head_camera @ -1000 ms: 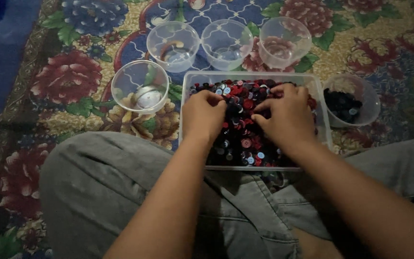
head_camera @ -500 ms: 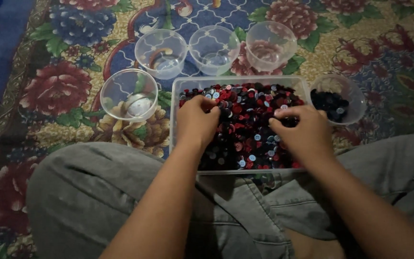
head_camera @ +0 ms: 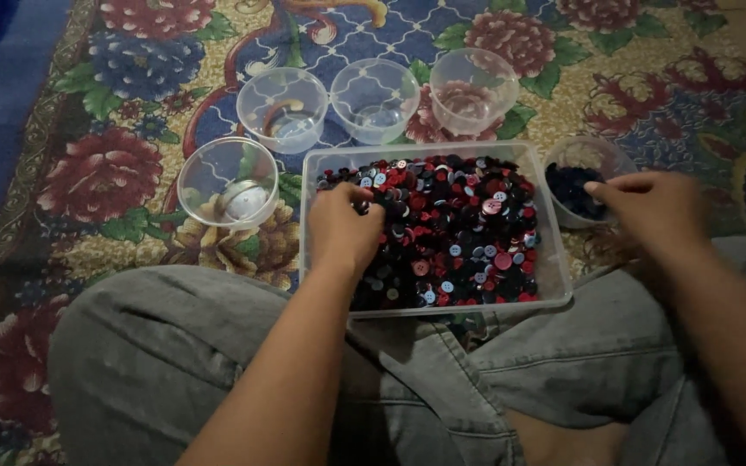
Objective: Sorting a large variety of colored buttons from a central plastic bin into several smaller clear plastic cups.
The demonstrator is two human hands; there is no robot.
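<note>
A clear rectangular tray (head_camera: 549,259) lies in front of my crossed legs, filled with red, black, dark blue and light blue buttons (head_camera: 464,229). My left hand (head_camera: 343,229) rests in the tray's left part, fingers curled down onto the buttons, fingertips partly hidden. My right hand (head_camera: 649,207) is outside the tray, to its right. Its fingers are drawn together over a clear cup (head_camera: 602,155) that holds dark blue buttons (head_camera: 570,188). The hand is blurred, so I cannot tell whether it pinches a button.
Three clear cups stand in a row behind the tray: left (head_camera: 282,108), middle (head_camera: 375,99) and right (head_camera: 474,89). Another clear cup (head_camera: 227,181) stands left of the tray. All sit on a flowered carpet (head_camera: 123,173). My knees in grey trousers (head_camera: 157,354) fill the foreground.
My right hand has left the tray and moved right, over the cup of dark blue buttons. My left hand stays in the tray's left part.
</note>
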